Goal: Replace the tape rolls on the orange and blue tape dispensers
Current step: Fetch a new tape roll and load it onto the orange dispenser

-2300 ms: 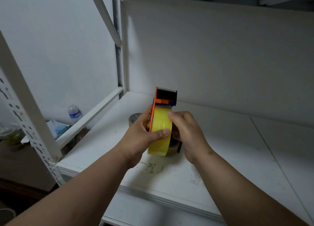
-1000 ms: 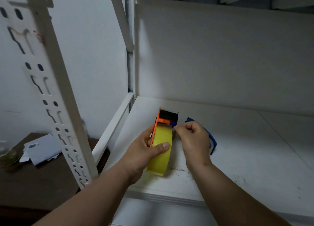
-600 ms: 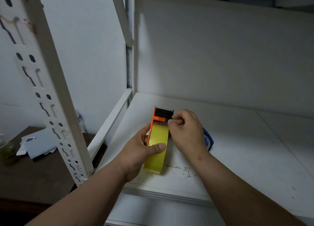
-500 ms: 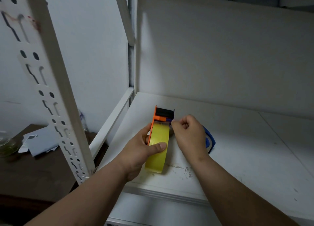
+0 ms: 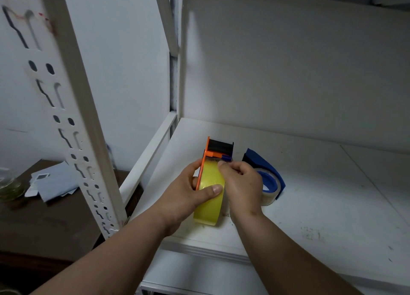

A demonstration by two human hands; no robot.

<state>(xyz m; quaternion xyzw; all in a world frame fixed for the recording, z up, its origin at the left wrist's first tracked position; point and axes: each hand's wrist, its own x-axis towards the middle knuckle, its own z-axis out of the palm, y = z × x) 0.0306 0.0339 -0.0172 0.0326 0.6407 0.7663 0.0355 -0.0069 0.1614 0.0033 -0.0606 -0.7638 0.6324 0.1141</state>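
Observation:
The orange tape dispenser (image 5: 216, 149) carries a yellow tape roll (image 5: 209, 197) and stands upright on the white shelf (image 5: 310, 201). My left hand (image 5: 186, 194) grips the roll and dispenser from the left, thumb across the yellow tape. My right hand (image 5: 240, 183) pinches at the top of the roll, just below the dispenser's blade end. Behind my right hand lies the blue tape dispenser (image 5: 266, 172) with a clear tape roll (image 5: 267, 197), partly hidden by that hand.
A perforated white rack post (image 5: 73, 121) stands close on the left. A low side rail (image 5: 148, 154) borders the shelf's left edge. Below left, a dark table (image 5: 44, 223) holds papers (image 5: 53, 181) and a glass jar (image 5: 10, 183). The shelf's back wall is white.
My right hand's fingertips have shifted from the dispenser's blade end down onto the top of the yellow roll. The view has moved in closer; earlier it swung left, and the blue dispenser came into sight.

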